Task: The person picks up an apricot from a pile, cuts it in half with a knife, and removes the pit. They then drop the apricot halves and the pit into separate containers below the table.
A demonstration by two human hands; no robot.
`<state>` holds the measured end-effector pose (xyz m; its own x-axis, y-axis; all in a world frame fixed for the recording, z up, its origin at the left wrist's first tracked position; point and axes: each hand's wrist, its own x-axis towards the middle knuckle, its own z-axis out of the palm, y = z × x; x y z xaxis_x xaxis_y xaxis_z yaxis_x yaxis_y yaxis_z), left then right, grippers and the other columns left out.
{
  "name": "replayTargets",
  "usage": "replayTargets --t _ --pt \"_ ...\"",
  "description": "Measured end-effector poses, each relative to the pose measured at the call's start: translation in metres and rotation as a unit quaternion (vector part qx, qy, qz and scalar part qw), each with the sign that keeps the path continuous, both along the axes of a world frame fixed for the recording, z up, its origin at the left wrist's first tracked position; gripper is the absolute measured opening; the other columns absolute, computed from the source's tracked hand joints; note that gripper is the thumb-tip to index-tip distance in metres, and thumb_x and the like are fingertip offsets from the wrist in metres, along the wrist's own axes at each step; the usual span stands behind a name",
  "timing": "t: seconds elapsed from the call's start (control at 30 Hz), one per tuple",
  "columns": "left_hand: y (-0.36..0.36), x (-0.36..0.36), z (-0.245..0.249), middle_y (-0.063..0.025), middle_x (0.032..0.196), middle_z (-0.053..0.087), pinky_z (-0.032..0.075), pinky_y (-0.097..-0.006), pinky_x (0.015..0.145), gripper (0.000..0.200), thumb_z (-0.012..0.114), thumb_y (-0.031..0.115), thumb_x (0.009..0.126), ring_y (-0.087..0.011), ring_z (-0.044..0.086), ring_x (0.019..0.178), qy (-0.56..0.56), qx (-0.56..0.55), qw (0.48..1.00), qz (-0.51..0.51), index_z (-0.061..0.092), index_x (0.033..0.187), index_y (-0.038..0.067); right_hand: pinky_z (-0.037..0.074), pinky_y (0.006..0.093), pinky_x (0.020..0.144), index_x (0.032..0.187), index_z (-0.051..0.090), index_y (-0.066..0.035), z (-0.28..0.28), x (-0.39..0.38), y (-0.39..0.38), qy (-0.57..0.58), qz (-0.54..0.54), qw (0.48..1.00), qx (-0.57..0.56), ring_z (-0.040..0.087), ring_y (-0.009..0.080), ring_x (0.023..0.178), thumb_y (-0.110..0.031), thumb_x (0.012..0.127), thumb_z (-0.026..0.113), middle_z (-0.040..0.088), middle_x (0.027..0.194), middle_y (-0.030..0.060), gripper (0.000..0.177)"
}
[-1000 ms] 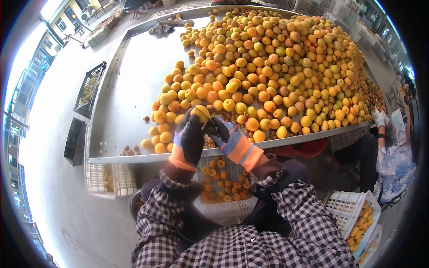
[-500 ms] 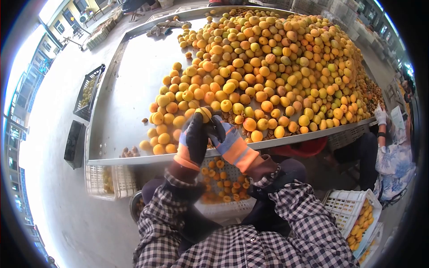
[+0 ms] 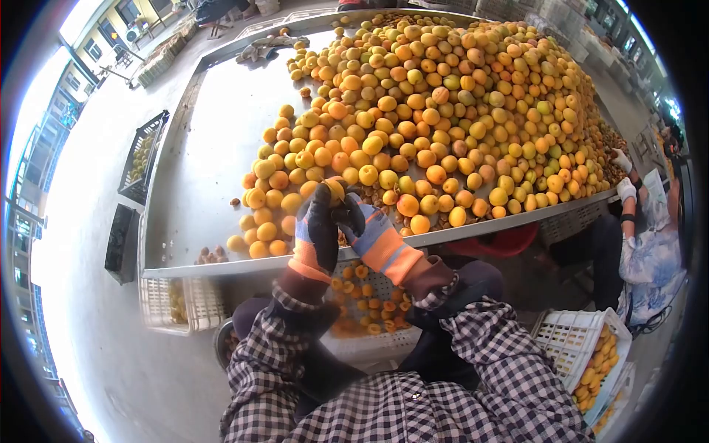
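Note:
Over the near edge of the metal table (image 3: 199, 140), my two gloved hands meet around one apricot (image 3: 335, 190). My left hand (image 3: 319, 235), in a black-palmed glove with an orange cuff, has its fingers closed on the fruit's left side. From the right, my right hand (image 3: 369, 227) presses its curled black fingertips against the same fruit; whether they hold anything else is hidden. Just beyond lies a large heap of whole apricots (image 3: 443, 103). Beneath my hands, between my knees, a plastic crate (image 3: 369, 342) contains several opened apricot halves (image 3: 367, 303).
A white crate of apricots (image 3: 583, 343) stands tilted at lower right. Left of the table are black crates (image 3: 122, 244) and a white basket (image 3: 203, 303). Pits (image 3: 213, 255) lie at the table's near left. A co-worker with white gloves (image 3: 626, 190) sits at right.
My hands stay together on the apricot with hardly any movement. The view has shifted slightly. At right, the co-worker's hands have moved, and two white gloves now show.

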<state>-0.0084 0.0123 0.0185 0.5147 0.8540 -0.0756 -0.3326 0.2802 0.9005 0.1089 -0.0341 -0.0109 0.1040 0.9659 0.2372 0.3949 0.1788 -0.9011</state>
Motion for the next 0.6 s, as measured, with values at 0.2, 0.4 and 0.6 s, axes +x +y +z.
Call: replayTargets --t 0.2,0.4,0.6 --pt "0.004 -0.001 -0.003 -0.0052 0.089 0.064 0.045 -0.0250 0.073 0.051 0.041 0.043 0.102 -0.0132 0.058 0.077 0.021 -0.001 1.000 0.002 0.061 0.117 -0.002 0.052 0.0409 0.077 0.121 0.048 -0.003 0.003 0.008 0.002 -0.109 -0.018 0.992 -0.067 0.063 0.0385 0.096 -0.011 0.087 0.062 0.066 0.099 0.0199 0.038" --pt "0.000 -0.002 0.007 -0.0038 0.095 0.065 0.047 -0.0252 0.080 0.047 0.045 0.041 0.101 -0.0127 0.061 0.088 0.040 -0.008 0.998 0.042 0.061 0.118 0.000 0.051 0.0442 0.083 0.138 0.035 -0.006 0.023 0.008 -0.006 -0.184 -0.081 0.978 -0.059 0.061 0.0400 0.101 -0.017 0.087 0.062 0.061 0.112 0.0238 0.060" --pt "0.014 -0.008 0.004 -0.0060 0.093 0.065 0.050 -0.0246 0.069 0.043 0.050 0.038 0.099 -0.0134 0.063 0.080 0.091 0.075 0.993 0.004 0.062 0.112 -0.001 0.052 0.0443 0.081 0.143 0.032 -0.008 0.003 0.009 0.002 -0.142 -0.018 0.990 -0.012 0.062 0.0407 0.098 -0.017 0.087 0.061 0.062 0.111 0.0230 0.064"
